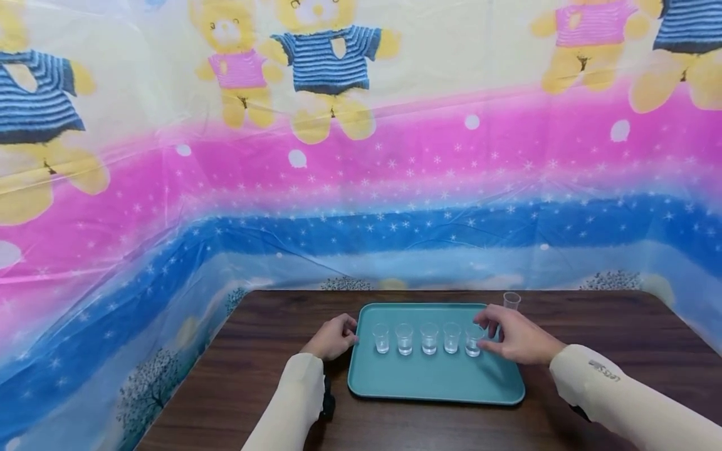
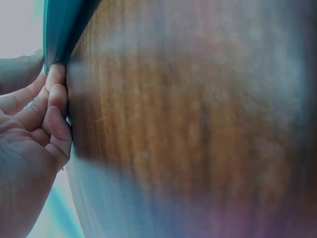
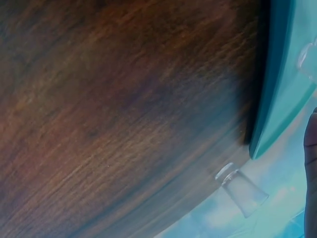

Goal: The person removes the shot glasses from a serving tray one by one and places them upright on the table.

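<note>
A teal tray (image 1: 434, 382) lies on the wooden table with a row of several small clear shot glasses (image 1: 429, 338), each with some clear liquid at the bottom. My left hand (image 1: 333, 337) holds the tray's left edge, its curled fingers (image 2: 58, 94) down by the tabletop in the left wrist view. At the right end of the row, my right hand (image 1: 521, 335) has thumb and fingers spread about the last shot glass (image 1: 472, 343), which stands upright. In the right wrist view a gap shows between that glass (image 3: 309, 62) and the visible finger (image 3: 311, 148).
Another shot glass (image 1: 511, 300) stands off the tray, behind my right hand near the table's back edge. Dark wood tabletop (image 1: 271, 376) surrounds the tray. A printed cloth with teddy bears (image 1: 333, 232) hangs behind and beside the table.
</note>
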Action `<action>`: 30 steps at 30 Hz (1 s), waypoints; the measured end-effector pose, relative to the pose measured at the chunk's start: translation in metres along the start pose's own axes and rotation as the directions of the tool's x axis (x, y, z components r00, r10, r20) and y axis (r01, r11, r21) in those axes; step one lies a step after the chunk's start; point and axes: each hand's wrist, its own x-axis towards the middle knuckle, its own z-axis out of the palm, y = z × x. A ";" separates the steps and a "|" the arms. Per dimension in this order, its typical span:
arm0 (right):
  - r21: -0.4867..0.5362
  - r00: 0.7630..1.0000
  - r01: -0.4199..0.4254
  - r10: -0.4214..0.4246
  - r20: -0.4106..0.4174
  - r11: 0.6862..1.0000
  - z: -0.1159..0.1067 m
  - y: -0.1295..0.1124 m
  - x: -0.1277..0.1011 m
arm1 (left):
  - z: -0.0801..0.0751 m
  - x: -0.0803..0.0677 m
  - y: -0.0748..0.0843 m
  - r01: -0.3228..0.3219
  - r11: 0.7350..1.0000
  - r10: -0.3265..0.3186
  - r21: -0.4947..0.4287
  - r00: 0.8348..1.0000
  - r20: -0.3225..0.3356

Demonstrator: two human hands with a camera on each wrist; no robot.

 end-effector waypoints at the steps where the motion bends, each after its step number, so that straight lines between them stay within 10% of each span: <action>1: -0.003 1.000 -0.004 0.004 -0.001 1.000 0.001 0.000 0.000 | -0.001 0.000 0.000 0.002 1.000 -0.002 0.002 1.000 0.003; 30: -0.051 0.999 -0.048 0.047 -0.020 0.998 -0.007 -0.005 -0.001 | -0.002 0.002 0.000 0.018 1.000 -0.018 0.012 1.000 0.015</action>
